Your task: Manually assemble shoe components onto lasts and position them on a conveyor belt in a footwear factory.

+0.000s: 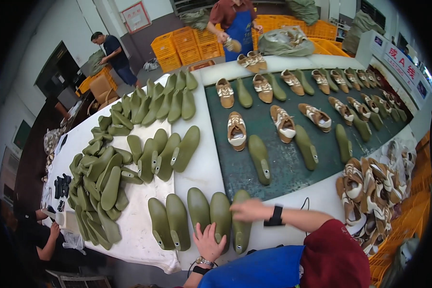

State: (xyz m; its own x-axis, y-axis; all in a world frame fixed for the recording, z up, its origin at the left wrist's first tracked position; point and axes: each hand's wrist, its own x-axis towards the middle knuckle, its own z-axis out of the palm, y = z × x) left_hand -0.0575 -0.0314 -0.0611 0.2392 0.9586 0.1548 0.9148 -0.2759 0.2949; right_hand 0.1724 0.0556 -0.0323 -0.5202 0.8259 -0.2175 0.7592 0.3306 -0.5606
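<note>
A row of green shoe lasts stands near the front edge of the white table, close to me. My left hand [209,244] lies with fingers spread against the lower ends of a middle shoe last [198,207] and its right neighbour [220,211]. My right hand [250,210], smeared by motion, is over the rightmost shoe last [241,231] and hides part of it. Whether its fingers grip that last cannot be made out. Two more lasts, including a left-end shoe last [159,222], stand to the left of my hands.
A green conveyor belt [293,177] carries brown-and-white shoes paired with lasts. A shoe pile [365,192] lies at right, beside orange crates [403,240]. More lasts are heaped on the white cloth [134,235]. Across the table, a person in a blue apron [240,29] holds a shoe.
</note>
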